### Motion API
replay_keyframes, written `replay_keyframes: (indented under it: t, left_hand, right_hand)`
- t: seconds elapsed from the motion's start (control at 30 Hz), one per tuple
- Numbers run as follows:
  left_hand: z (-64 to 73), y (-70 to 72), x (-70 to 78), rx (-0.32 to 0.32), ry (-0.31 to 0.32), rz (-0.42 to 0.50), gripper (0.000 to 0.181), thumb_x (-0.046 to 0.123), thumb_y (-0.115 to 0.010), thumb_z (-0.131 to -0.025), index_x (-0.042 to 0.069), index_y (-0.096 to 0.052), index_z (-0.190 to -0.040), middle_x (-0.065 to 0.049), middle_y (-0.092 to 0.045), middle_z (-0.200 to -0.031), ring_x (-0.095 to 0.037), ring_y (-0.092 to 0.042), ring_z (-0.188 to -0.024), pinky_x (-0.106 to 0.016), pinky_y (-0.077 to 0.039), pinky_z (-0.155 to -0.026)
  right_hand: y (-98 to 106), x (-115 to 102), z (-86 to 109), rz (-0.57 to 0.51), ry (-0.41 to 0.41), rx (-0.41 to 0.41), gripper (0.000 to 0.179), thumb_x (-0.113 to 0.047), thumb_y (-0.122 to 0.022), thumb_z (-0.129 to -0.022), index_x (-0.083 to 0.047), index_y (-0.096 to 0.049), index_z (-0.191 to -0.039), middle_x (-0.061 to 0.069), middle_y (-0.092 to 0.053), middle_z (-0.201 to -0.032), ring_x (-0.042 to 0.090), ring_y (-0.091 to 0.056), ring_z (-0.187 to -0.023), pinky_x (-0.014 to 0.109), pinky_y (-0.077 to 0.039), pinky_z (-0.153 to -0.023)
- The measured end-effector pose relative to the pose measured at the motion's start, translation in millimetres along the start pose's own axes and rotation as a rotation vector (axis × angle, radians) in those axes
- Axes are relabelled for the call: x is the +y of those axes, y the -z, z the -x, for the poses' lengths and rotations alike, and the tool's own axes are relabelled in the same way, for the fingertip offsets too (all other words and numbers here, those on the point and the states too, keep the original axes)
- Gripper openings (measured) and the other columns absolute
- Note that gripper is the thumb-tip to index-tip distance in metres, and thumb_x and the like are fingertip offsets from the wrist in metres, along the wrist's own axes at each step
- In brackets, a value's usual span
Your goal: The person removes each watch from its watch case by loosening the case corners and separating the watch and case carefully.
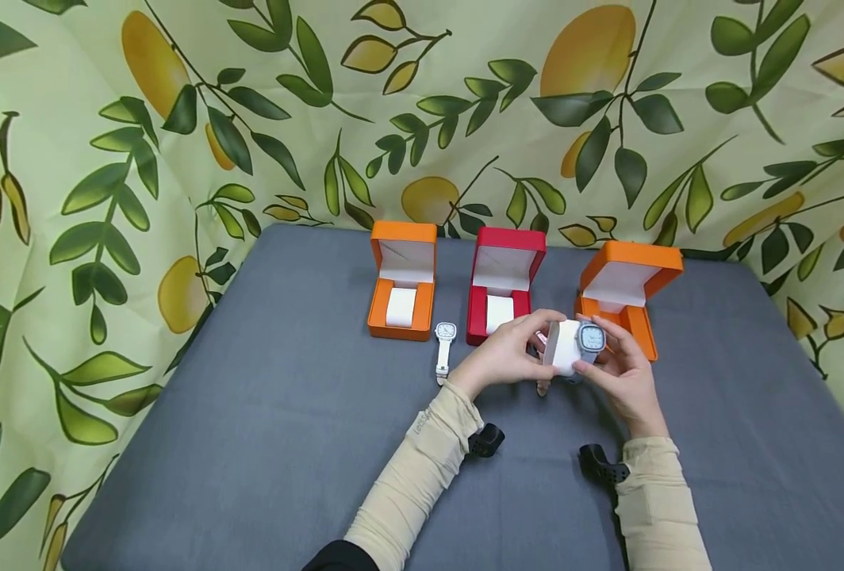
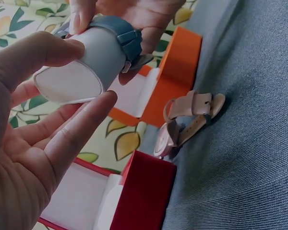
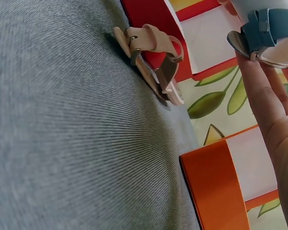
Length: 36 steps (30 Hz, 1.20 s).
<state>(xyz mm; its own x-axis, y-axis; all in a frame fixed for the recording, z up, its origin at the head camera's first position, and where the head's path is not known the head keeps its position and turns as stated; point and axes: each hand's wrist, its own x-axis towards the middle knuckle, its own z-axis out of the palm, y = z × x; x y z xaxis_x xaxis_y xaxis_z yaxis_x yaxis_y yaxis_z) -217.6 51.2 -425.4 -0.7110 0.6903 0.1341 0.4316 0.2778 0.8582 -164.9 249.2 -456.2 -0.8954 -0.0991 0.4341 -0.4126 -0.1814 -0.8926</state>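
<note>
Above the grey table, both hands hold a white watch cushion wrapped by a blue-strapped watch with a square face. My left hand grips the cushion near its bare end, thumb on one side and fingers on the other, as the left wrist view shows. My right hand holds the watch end, with fingers about the blue strap. Under the hands lies a pink watch, its strap buckled in a loop. Behind the right hand stands an open orange box, with no cushion visible inside.
Left of centre, another open orange box holds a white cushion. Beside it is an open red box, also with a cushion. A white watch lies flat before them. Leaf-patterned cloth hangs behind the grey table.
</note>
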Motion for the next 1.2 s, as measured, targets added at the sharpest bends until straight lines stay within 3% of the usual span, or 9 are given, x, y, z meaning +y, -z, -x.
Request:
replay_keyframes:
  t: [0.13,0.3,0.53,0.63,0.87,1.2]
  left_hand:
    - [1.3,-1.5,-1.1,-0.011,0.0,0.01,0.063,0.012,-0.072,-0.078,0.019,-0.04,-0.133,-0.004,-0.055,-0.111,-0.006,-0.056,-0.085,-0.011,-0.051,-0.07]
    - [4.7,-0.7,0.7,-0.011,0.005,0.005,0.065,0.013,-0.072,-0.078,0.019,-0.039,-0.134,-0.005,-0.055,-0.112,-0.014,-0.06,-0.089,-0.011,-0.051,-0.071]
    - [6.4,1.0,-0.6,0.015,0.025,0.013,0.064,0.017,-0.075,-0.077,0.022,-0.042,-0.131,-0.003,-0.057,-0.112,-0.004,-0.059,-0.083,-0.014,-0.05,-0.073]
    - [6.2,1.5,-1.8,0.022,0.02,0.004,0.063,0.018,-0.076,-0.076,0.022,-0.043,-0.13,-0.002,-0.058,-0.11,-0.007,-0.06,-0.083,-0.015,-0.049,-0.073]
    - [5.6,1.3,-2.4,0.019,0.023,0.009,0.062,0.018,-0.076,-0.076,0.022,-0.042,-0.128,-0.003,-0.058,-0.11,-0.014,-0.062,-0.086,-0.016,-0.049,-0.072]
    - [2.4,1.8,-0.9,-0.012,-0.001,-0.006,0.063,0.016,-0.074,-0.076,0.021,-0.043,-0.131,-0.002,-0.057,-0.111,-0.007,-0.06,-0.083,-0.014,-0.049,-0.073]
  right_hand:
    - [0.4,-0.5,2.6,-0.006,-0.008,-0.007,0.066,0.02,-0.058,-0.078,0.008,-0.033,-0.138,0.004,-0.052,-0.133,0.014,-0.051,-0.108,0.018,-0.052,-0.084]
    - [-0.7,-1.7,3.5,0.0,-0.032,-0.007,0.066,0.019,-0.058,-0.079,0.007,-0.033,-0.139,0.002,-0.052,-0.132,0.014,-0.053,-0.105,0.018,-0.052,-0.083]
    - [-0.6,-1.2,5.3,0.067,-0.093,0.043,0.065,0.017,-0.061,-0.078,0.003,-0.037,-0.137,-0.003,-0.053,-0.127,0.01,-0.058,-0.095,0.017,-0.053,-0.079]
    - [0.4,-0.8,5.7,0.076,-0.108,0.049,0.065,0.017,-0.061,-0.078,0.005,-0.036,-0.136,-0.003,-0.051,-0.126,0.009,-0.06,-0.094,0.017,-0.053,-0.078]
    - [0.6,-0.7,5.7,0.069,-0.108,0.051,0.064,0.018,-0.061,-0.077,0.003,-0.038,-0.134,-0.002,-0.05,-0.125,0.009,-0.06,-0.093,0.017,-0.053,-0.078]
    - [4.3,-7.0,4.7,0.1,-0.099,0.052,0.063,0.018,-0.059,-0.078,0.005,-0.039,-0.136,-0.005,-0.057,-0.126,0.01,-0.056,-0.094,0.016,-0.052,-0.076]
